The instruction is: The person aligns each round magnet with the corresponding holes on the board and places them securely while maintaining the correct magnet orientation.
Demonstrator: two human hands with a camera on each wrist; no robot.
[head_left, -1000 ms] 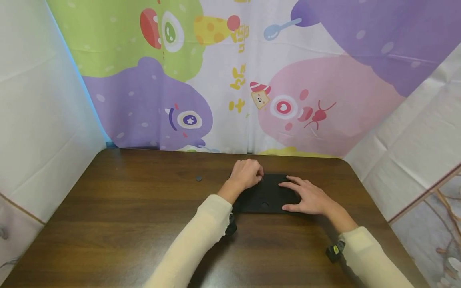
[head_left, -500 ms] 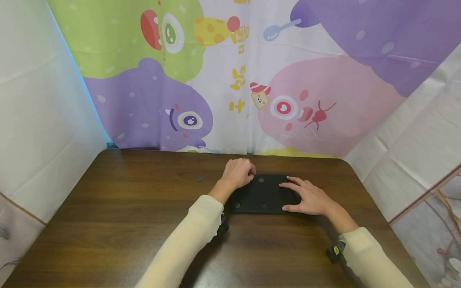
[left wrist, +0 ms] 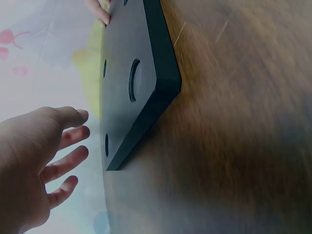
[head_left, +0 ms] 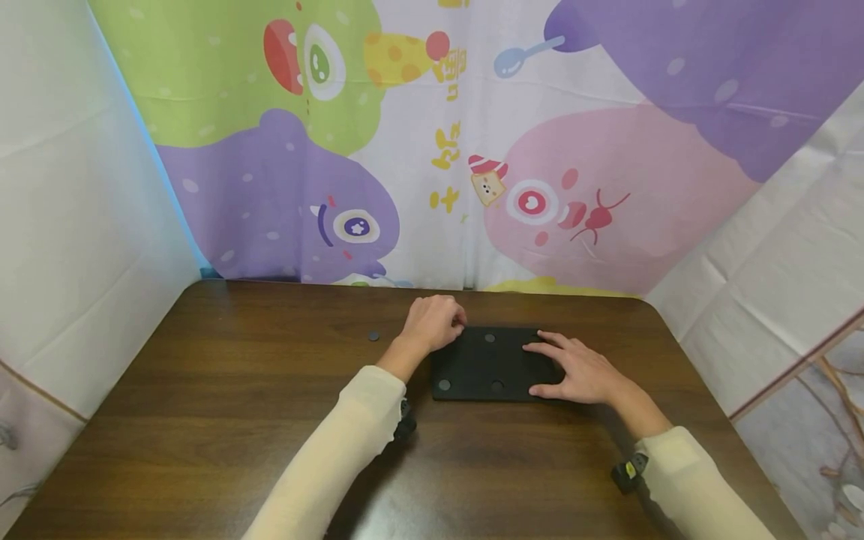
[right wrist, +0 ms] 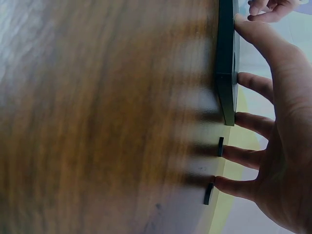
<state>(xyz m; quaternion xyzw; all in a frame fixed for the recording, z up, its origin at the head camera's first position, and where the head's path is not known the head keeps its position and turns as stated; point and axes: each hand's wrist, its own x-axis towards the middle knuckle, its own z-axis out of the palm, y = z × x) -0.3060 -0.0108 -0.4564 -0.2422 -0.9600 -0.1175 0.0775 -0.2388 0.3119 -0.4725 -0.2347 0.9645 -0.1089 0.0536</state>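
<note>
A flat black board with several round recesses lies on the table. My left hand hovers by its far left corner; in the left wrist view its fingers are loosely bent and hold nothing. At the board's right end my right hand rests with spread fingers, thumb and some fingertips on the board. In the right wrist view, its outer two fingertips touch two small dark pieces beside the board, which the hand hides from the head view. A small dark disc lies apart, left of the board.
The brown wooden table has rounded far corners. A cartoon-printed curtain hangs along its back edge, and pale panels stand on both sides.
My left hand has moved left from over the board to its far left corner, uncovering round spots on the board. My right hand and the loose disc have stayed in place.
</note>
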